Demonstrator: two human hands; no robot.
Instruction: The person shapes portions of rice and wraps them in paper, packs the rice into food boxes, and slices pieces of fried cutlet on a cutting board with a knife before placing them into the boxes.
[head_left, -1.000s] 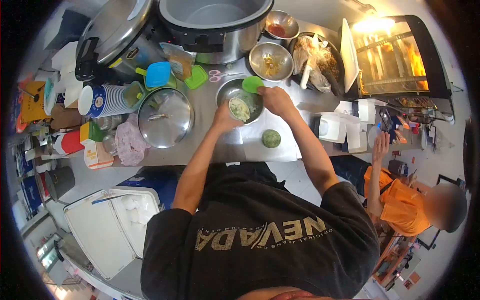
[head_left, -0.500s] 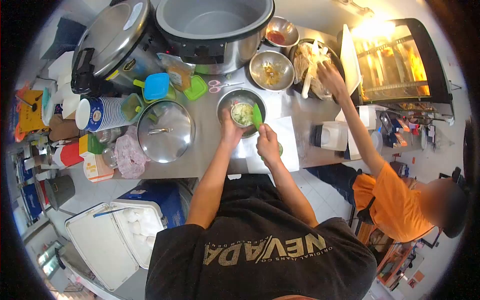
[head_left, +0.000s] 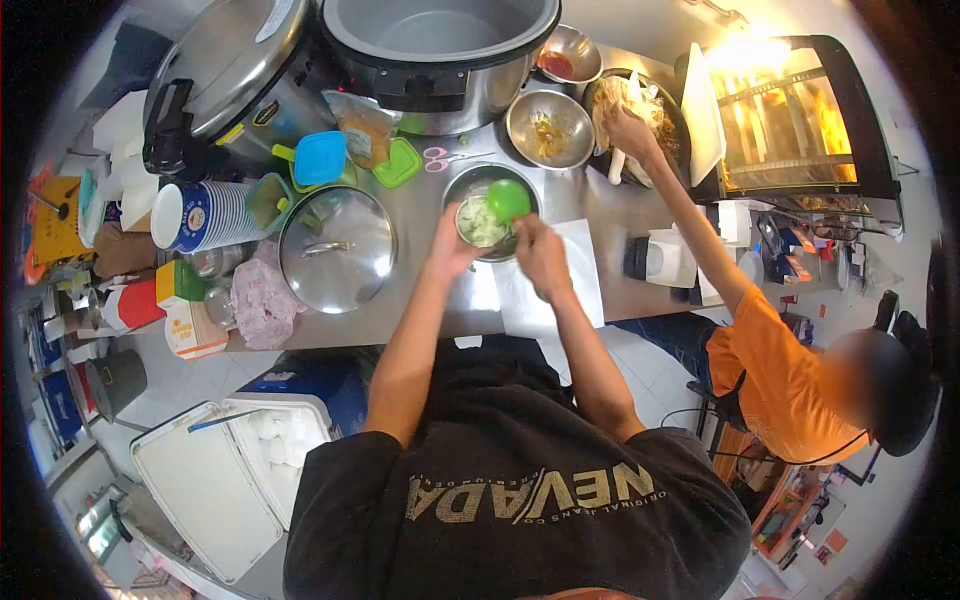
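Just near-right of the steel bowl, the right hand is closed round the green spoon, while over the bowl's near-left part the left hand clasps a probably light, stiff cup, best held round its wall.

Upper body of the wearer: a faded black T-shirt fills the lower centre of the frame, its wide short sleeves ending near the elbows. Across the chest, distressed pale-tan block capitals spell NEVADA from right to left, split by a slash; the smaller line at right reads ORIGINAL JEANS CO. The forearms, left hand and right hand are bare.
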